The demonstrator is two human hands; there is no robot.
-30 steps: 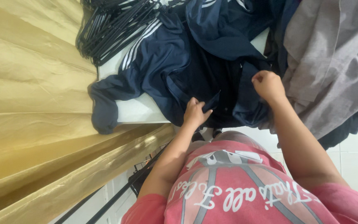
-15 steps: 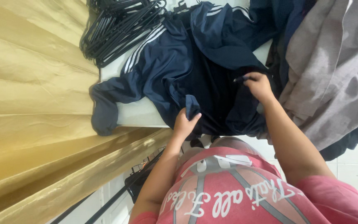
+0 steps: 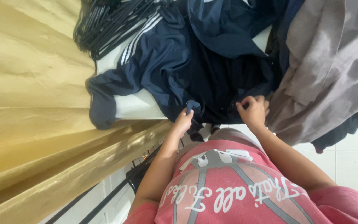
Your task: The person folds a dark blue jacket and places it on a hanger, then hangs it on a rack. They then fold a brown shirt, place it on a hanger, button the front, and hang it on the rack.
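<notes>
Colours and patterns, worktop and surrounds

Dark navy track jacket of smooth synthetic cloth (image 3: 162,62): navy all over, three white stripes running along one sleeve near the top. Deeper, near-black navy garment (image 3: 224,89) lies in its middle; a fold of it is pinched by the left hand (image 3: 183,122) and another by the right hand (image 3: 252,111). Flat white tabletop (image 3: 135,107) shows pale under the cloth. Bundle of thin black wire hangers (image 3: 104,20): plain black. Shiny gold satin curtain (image 3: 34,103): yellow-gold, lighter sheen along the folds. Heathered grey-taupe woven garment (image 3: 328,62): flat, unpatterned. Coral-pink cotton shirt (image 3: 237,186): white script lettering, grey bands. White floor tiles (image 3: 353,153).
</notes>
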